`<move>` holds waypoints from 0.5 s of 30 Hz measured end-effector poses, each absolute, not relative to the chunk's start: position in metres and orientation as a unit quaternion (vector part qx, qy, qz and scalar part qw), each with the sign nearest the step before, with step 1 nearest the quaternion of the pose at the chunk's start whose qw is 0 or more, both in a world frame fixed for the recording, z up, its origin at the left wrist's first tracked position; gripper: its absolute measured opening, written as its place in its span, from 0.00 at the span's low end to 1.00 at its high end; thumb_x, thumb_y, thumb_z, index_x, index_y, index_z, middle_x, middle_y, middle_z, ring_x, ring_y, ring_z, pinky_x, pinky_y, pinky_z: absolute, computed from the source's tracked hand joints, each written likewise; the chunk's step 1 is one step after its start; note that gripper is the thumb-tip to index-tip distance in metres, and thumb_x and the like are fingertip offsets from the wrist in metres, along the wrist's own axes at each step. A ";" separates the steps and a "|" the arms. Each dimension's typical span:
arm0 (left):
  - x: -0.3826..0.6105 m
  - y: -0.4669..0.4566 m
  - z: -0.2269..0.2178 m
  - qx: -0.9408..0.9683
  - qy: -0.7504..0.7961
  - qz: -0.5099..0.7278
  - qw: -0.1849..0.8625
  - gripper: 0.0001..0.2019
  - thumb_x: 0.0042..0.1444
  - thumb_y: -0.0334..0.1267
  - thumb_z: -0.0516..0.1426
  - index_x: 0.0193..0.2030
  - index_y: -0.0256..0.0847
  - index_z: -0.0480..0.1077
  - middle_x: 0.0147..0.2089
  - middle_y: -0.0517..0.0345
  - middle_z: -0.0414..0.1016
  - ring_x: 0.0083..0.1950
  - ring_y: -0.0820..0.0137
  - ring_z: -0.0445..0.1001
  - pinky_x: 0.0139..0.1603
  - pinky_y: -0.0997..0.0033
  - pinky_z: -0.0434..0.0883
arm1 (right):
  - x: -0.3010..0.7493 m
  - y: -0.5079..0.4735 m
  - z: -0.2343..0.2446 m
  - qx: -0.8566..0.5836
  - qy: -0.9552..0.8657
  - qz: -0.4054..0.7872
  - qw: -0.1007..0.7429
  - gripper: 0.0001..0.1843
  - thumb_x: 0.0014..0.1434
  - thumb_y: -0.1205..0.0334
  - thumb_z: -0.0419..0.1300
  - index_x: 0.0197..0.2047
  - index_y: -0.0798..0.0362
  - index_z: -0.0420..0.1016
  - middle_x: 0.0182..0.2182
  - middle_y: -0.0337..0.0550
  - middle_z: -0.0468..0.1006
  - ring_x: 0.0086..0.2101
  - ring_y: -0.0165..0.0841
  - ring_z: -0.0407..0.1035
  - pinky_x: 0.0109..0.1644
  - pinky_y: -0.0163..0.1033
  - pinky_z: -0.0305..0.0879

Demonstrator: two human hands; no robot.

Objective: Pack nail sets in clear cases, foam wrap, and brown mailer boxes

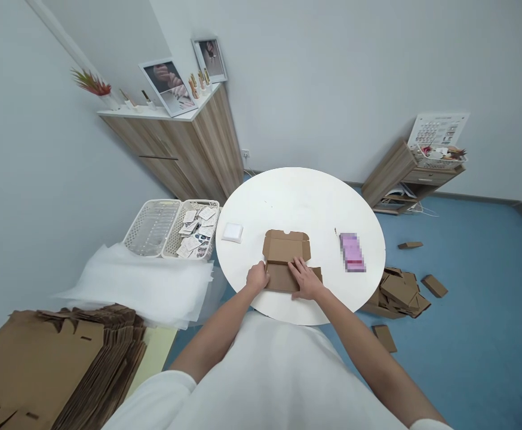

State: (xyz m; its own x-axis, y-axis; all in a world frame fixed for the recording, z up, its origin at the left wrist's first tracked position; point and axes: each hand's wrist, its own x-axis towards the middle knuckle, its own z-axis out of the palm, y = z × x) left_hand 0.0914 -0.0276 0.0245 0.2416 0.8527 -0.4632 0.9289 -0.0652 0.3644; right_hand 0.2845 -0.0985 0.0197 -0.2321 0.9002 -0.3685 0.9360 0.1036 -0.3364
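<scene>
A partly folded brown cardboard box point(286, 248) lies on the round white table point(297, 191) in front of me, its lid panel laid back, away from my body. My left hand point(257, 277) is closed on the left side wall of the box, fingers curled around the edge. Across the right part of the base, my right hand point(304, 279) lies with its fingers stretched out and apart, pressing on the cardboard. A flap sticks out to the right of that hand. Part of the box's right side is hidden under it.
A small white packet point(233, 232) lies left on the table, a blurred purple item point(353, 252) right. Baskets point(191, 230), white sheets point(140, 280) and stacked flat cardboard point(41, 352) stand at left. Folded boxes point(399, 292) pile on the floor at right.
</scene>
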 end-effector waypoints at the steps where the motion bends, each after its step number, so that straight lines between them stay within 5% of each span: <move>1: 0.088 -0.029 0.025 0.735 0.602 -0.043 0.309 0.17 0.51 0.38 0.51 0.48 0.36 0.58 0.41 0.47 0.70 0.43 0.61 0.70 0.39 0.66 0.65 | 0.285 -0.098 0.020 0.619 0.742 -0.254 0.037 0.61 0.35 0.45 0.64 0.63 0.49 0.29 0.63 0.49 0.31 0.60 0.48 0.26 0.58 0.52 0.39; 4: 0.076 -0.035 0.028 0.774 0.543 0.022 0.325 0.33 0.49 0.49 0.53 0.59 0.38 0.45 0.50 0.46 0.65 0.49 0.62 0.67 0.44 0.66 0.64 | 0.286 -0.097 0.020 0.619 0.743 -0.252 0.039 0.61 0.35 0.46 0.64 0.63 0.49 0.29 0.63 0.49 0.31 0.61 0.47 0.26 0.58 0.52 0.40; 9: 0.071 -0.034 0.035 0.840 0.441 -0.045 0.313 0.59 0.29 0.56 0.62 0.63 0.43 0.32 0.56 0.44 0.58 0.52 0.54 0.64 0.46 0.63 0.63 | 0.288 -0.095 0.020 0.615 0.747 -0.248 0.042 0.61 0.35 0.46 0.64 0.63 0.50 0.29 0.63 0.49 0.30 0.61 0.48 0.27 0.58 0.51 0.40; 15: 0.085 -0.022 0.035 0.834 0.446 -0.145 0.291 0.60 0.27 0.54 0.63 0.63 0.48 0.30 0.53 0.47 0.59 0.50 0.53 0.66 0.43 0.64 0.65 | 0.286 -0.098 0.028 0.625 0.746 -0.225 0.034 0.59 0.35 0.44 0.63 0.63 0.49 0.32 0.63 0.49 0.33 0.60 0.48 0.28 0.58 0.54 0.36</move>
State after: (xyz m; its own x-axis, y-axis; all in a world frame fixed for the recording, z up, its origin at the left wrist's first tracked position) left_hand 0.0851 -0.0221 0.0353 0.5603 0.6596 -0.5009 0.8281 -0.4326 0.3566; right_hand 0.2863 -0.0981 0.0284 -0.2155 0.9183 -0.3322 0.9490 0.1169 -0.2927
